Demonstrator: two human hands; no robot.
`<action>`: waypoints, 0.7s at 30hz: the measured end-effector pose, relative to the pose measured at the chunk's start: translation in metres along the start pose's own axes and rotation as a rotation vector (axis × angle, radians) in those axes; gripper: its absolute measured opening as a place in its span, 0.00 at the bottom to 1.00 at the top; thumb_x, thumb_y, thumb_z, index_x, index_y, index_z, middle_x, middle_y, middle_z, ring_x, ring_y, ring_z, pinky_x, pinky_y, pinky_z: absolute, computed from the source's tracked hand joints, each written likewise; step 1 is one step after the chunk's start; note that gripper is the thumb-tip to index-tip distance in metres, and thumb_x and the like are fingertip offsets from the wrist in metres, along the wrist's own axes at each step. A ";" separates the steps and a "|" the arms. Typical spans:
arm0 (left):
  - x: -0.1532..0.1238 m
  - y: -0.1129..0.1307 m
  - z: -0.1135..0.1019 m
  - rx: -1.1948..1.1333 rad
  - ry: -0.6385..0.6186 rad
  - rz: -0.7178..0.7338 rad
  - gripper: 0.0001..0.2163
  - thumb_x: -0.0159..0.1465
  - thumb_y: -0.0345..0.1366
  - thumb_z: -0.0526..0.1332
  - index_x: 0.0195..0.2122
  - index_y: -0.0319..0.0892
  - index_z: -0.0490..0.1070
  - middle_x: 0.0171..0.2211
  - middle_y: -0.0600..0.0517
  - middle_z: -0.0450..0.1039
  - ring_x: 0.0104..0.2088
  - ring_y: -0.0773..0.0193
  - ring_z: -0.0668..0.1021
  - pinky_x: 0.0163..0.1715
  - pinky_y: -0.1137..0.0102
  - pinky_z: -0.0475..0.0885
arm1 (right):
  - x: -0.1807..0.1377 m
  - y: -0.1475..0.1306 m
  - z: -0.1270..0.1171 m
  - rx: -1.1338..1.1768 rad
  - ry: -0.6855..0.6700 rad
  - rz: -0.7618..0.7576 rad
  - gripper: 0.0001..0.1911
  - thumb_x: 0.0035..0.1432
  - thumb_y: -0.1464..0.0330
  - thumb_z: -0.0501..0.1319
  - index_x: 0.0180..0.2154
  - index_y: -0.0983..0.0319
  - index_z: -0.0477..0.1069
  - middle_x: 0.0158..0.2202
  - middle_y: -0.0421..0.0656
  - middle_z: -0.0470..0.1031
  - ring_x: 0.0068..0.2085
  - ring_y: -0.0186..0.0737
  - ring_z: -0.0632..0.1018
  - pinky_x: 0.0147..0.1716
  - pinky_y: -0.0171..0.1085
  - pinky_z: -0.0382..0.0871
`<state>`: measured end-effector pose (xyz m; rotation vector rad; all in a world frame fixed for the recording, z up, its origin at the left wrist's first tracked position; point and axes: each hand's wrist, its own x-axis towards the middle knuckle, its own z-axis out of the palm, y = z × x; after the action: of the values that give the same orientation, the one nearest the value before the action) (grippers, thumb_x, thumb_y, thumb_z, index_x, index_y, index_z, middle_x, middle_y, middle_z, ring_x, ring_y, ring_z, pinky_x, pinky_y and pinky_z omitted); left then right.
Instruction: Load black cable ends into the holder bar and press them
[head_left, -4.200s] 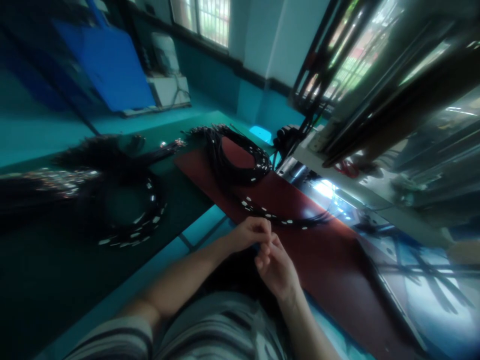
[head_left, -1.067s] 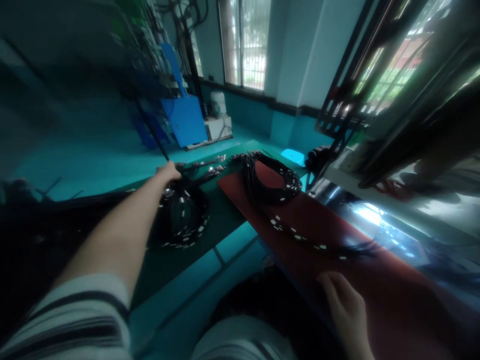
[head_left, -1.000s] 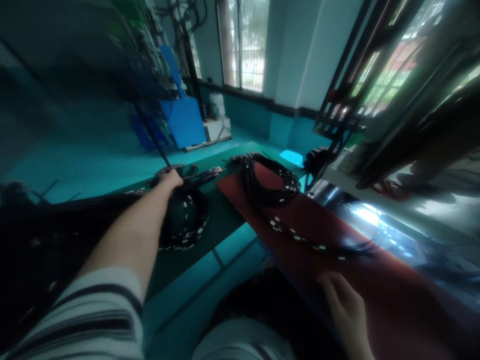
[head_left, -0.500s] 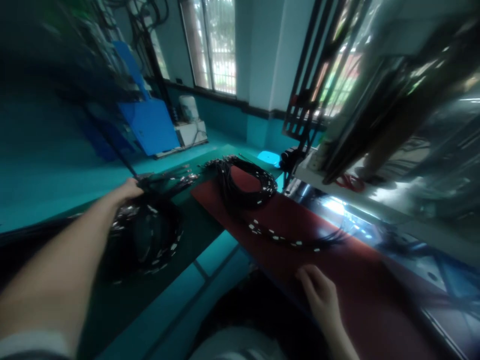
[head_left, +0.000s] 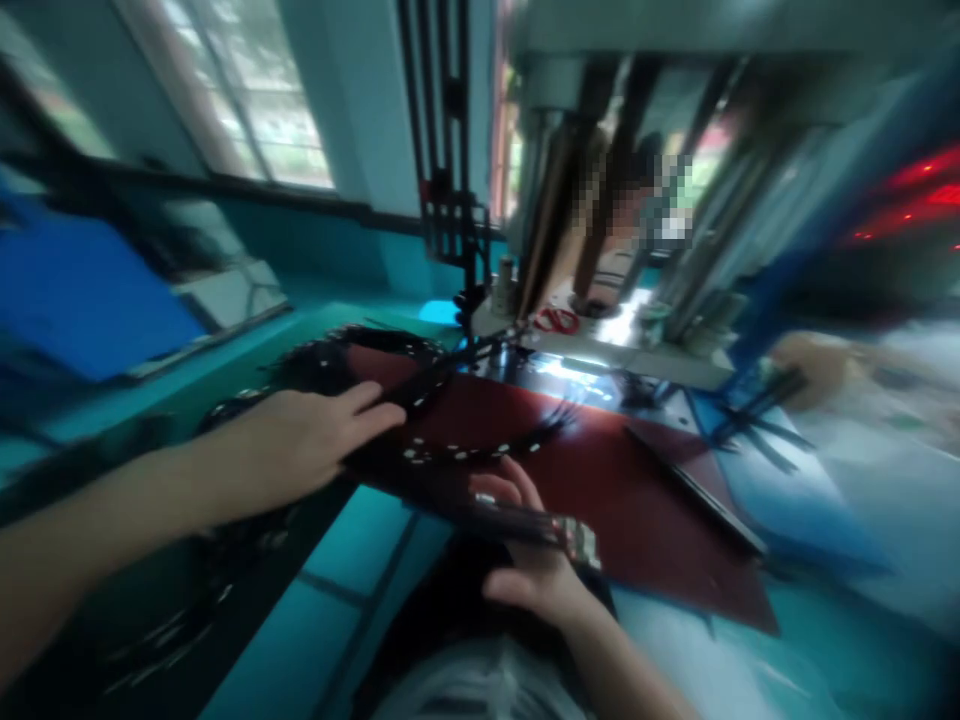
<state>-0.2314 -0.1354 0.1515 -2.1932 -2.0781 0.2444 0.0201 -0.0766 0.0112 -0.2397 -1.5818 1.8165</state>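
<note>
My left hand (head_left: 330, 430) is closed on a bundle of black cables (head_left: 420, 380), which runs from its fingers up to the right over the dark red board (head_left: 645, 520). Below, a dark cable bundle with pale connector ends (head_left: 579, 542) lies across my right hand (head_left: 536, 560). That hand's fingers and thumb are spread apart, not wrapped round it. Blur hides whether both cable lengths are one bundle. On the board, a curved row of black cables with white tags (head_left: 465, 455) lies just beyond my right hand.
A machine with upright posts and a lit bed (head_left: 574, 372) stands behind the board. A co-worker's hand (head_left: 814, 365) at right holds black cables. More coiled cables (head_left: 165, 635) lie on the dark green table at left. A black bar (head_left: 705, 495) crosses the board.
The view has swung right. My left hand has come from the left table to over the board with cables in its grip. My right hand has turned and opened, with a bundle across it.
</note>
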 end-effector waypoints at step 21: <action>0.135 0.200 0.106 -0.749 0.221 0.654 0.14 0.61 0.30 0.51 0.48 0.43 0.64 0.42 0.46 0.73 0.42 0.58 0.75 0.42 0.63 0.69 | -0.055 -0.063 -0.107 -0.242 0.653 -0.083 0.27 0.52 0.61 0.63 0.54 0.52 0.61 0.51 0.44 0.68 0.53 0.44 0.69 0.53 0.48 0.62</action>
<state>-0.0491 -0.0156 0.0043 -3.0721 -1.3878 -0.8244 0.1448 -0.0249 0.0271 -0.7794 -1.3009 1.2884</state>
